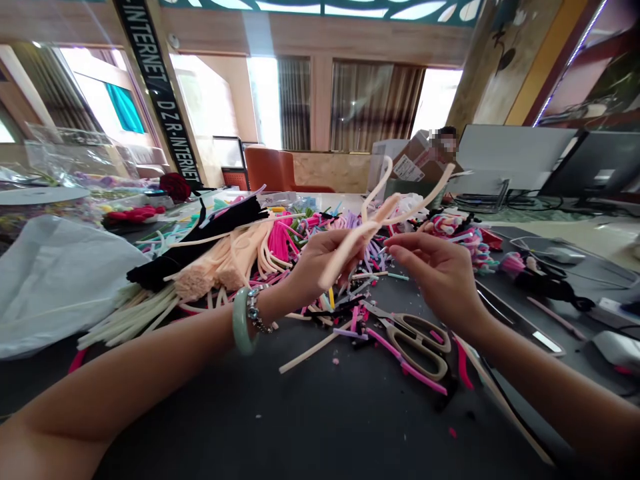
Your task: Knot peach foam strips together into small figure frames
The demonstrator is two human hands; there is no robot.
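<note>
My left hand [320, 263], with a green bangle and a beaded bracelet at the wrist, is closed around several cream pipe cleaners [345, 253]. Two of their ends curve upward, and a thick end points down toward me. Just to the right, my right hand [445, 273] has its fingers stretched toward them, with thumb and forefinger slightly apart and nothing visible between them. Beneath the hands lies a heap of cut pipe cleaner pieces [357, 317] in pink, lilac and black. Scissors [417, 347] with beige handles rest on the dark table, blades toward the heap.
At left lie a peach pipe cleaner bundle [220, 267], a black bundle [195, 243] and a white plastic bag [60, 280]. On the right are a dark flat device [520, 317] and a white mouse [617, 353]. Monitors [520, 153] and a cardboard box [415, 157] stand behind.
</note>
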